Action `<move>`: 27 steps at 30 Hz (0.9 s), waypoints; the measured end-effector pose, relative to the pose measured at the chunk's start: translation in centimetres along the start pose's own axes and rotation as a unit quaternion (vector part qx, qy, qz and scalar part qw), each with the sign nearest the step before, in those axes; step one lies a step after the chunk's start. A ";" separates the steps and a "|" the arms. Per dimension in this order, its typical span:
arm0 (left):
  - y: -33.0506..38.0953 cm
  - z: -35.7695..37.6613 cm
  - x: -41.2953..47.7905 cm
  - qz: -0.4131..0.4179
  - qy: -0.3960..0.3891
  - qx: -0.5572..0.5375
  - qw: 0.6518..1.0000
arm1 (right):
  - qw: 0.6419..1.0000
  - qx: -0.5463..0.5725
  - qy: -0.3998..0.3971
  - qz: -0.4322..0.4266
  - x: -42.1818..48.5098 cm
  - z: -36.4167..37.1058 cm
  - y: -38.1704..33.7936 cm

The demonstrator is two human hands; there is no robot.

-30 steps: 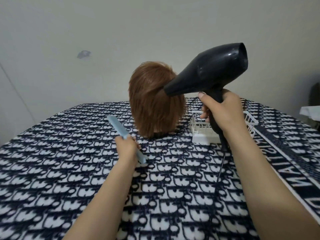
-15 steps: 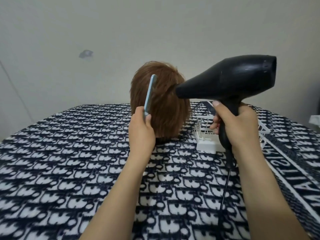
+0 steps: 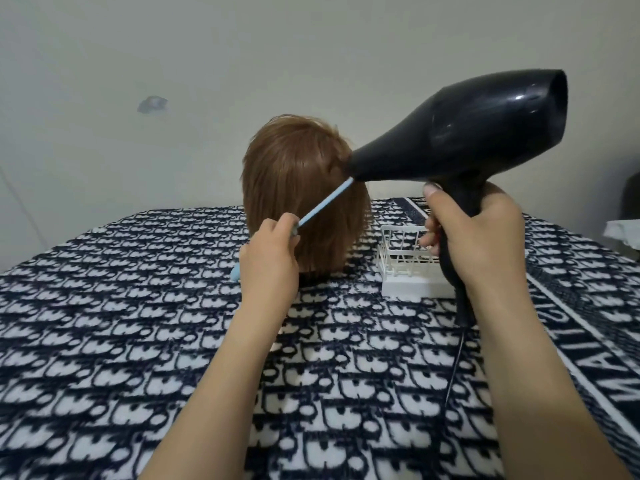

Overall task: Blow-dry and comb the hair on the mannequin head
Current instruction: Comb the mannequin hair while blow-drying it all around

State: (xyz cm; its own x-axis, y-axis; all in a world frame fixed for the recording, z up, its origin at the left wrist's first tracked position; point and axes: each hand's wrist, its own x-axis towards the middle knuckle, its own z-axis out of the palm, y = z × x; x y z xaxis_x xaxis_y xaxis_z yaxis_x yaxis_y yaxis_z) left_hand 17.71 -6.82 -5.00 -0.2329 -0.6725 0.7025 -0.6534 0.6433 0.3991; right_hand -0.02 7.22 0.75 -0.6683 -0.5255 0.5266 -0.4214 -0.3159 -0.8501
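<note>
Head: left hand [image 3: 268, 265] holds comb [image 3: 325, 202], right hand [image 3: 481, 237] dryer [image 3: 460, 133]

hair dryer [image 3: 460, 133]: glossy plastic | blanket [image 3: 138, 341]: fuzzy cloth | basket [image 3: 408, 268]: plastic

The hair [image 3: 301, 181] was reddish brown, the hair dryer [image 3: 467, 133] glossy black, the comb [image 3: 325, 202] pale blue, the basket [image 3: 412, 287] white, the wall [image 3: 311, 46] dull off-white, and the cloth [image 3: 138, 341] dark navy with a repeating white motif and a lettered border.

Left hand [image 3: 268, 258] grips comb [image 3: 325, 202], low; right hand [image 3: 481, 233] grips dryer [image 3: 467, 133], higher
</note>
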 end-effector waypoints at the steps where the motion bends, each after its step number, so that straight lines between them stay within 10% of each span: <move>1: 0.1 0.1 -0.1 0.003 -0.014 0.028 1.000 | 1.000 0.007 -0.004 0.002 0.0 -0.2 -0.2; 27: -2.3 -0.7 -0.8 0.013 -0.325 0.125 0.937 | 0.984 -0.078 -0.153 0.052 -0.2 0.3 0.9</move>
State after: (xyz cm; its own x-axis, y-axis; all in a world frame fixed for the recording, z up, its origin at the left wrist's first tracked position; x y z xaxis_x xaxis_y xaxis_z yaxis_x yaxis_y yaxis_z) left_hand 19.88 -7.52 -6.09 -0.5885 -0.7905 0.1698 -0.7703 0.6120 0.1793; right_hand -0.12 6.78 -0.12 -0.5073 -0.7691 0.3888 -0.4652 -0.1353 -0.8748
